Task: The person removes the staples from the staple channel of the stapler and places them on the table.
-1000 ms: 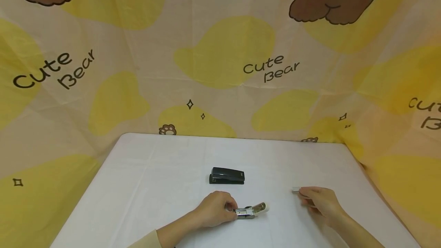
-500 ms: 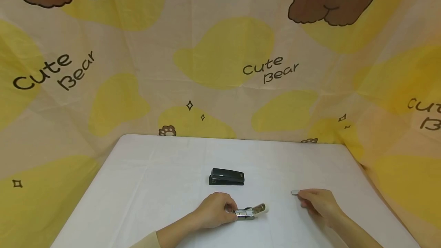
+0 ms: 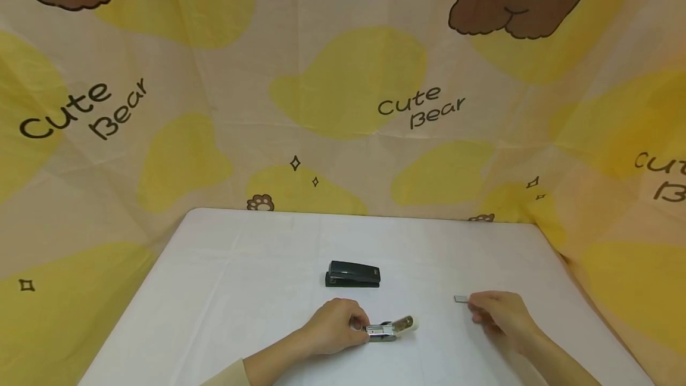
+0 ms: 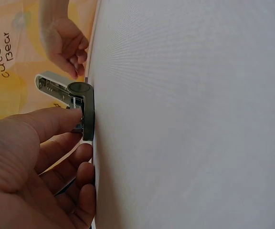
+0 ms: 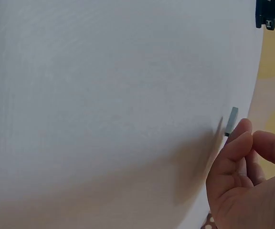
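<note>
Left hand (image 3: pixel 334 333) rests low on the white cloth-covered counter (image 3: pixel 225 290), near its front edge, fingers (image 4: pixel 56 125) curled and pinching the rear end of a small silver metal stapler with a white top arm (image 3: pixel 391 329). Stapler lies on the counter just right of that hand; its top arm is swung up and open, exposing the metal channel, as the left wrist view confirms. Behind it, further back and near the middle of the counter, a closed black plastic stapler (image 3: pixel 352 274) lies on its base, apart from both hands. To the right, a short grey strip of staples (image 3: pixel 461 299) lies flat on the counter. Right hand (image 3: pixel 498 313) sits just right of it, fingers (image 5: pixel 235 143) loosely curled with the tips close together, narrow; in the right wrist view the fingertips are right at the strip's end, contact not resolvable, and nothing is gripped. Backdrop behind and around the counter: a beige and yellow fabric sheet printed with brown bears and "Cute Bear" lettering (image 3: pixel 343 76).
</note>
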The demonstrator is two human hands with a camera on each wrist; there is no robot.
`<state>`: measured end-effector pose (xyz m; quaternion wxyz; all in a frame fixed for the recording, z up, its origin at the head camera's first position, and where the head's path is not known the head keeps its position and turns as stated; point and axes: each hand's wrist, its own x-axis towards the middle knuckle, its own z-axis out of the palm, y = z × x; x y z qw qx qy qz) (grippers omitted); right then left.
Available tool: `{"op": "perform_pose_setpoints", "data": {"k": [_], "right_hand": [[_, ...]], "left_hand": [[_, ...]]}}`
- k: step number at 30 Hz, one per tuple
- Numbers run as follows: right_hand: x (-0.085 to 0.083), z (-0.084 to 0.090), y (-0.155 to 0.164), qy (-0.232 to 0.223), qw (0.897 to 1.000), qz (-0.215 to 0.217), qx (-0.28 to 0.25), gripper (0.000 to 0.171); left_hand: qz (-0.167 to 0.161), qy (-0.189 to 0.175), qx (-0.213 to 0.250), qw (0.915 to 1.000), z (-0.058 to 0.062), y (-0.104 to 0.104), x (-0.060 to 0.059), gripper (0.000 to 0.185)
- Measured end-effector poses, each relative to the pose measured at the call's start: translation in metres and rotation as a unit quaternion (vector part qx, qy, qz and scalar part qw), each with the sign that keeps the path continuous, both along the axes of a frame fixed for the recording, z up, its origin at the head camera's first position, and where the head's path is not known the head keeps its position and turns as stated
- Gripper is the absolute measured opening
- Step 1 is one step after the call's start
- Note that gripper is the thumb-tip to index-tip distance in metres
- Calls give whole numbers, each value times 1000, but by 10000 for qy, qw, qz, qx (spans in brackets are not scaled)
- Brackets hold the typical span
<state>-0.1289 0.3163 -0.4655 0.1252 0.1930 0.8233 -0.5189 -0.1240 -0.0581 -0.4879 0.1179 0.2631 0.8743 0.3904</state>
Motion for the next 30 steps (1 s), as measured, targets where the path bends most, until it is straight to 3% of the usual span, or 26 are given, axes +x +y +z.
{"op": "perform_pose_setpoints", "data": {"k": [8,17,22,30], "right_hand": [[1,13,-14,515,9976,462,87,44],[8,16,-32,1066,9876,1081,-408,43],[13,15,-39,1567,9703,1813,-343,39],[22,9,-56,2247,9309,2879,58,35]], "left_hand": [[9,21,-19,10000,2,0,0,13],[11,55,-56,10000,1,0,1,13],[27,-3,-23,10000,2,0,1,13],[21,-4,-24,10000,2,0,2,13]]}}
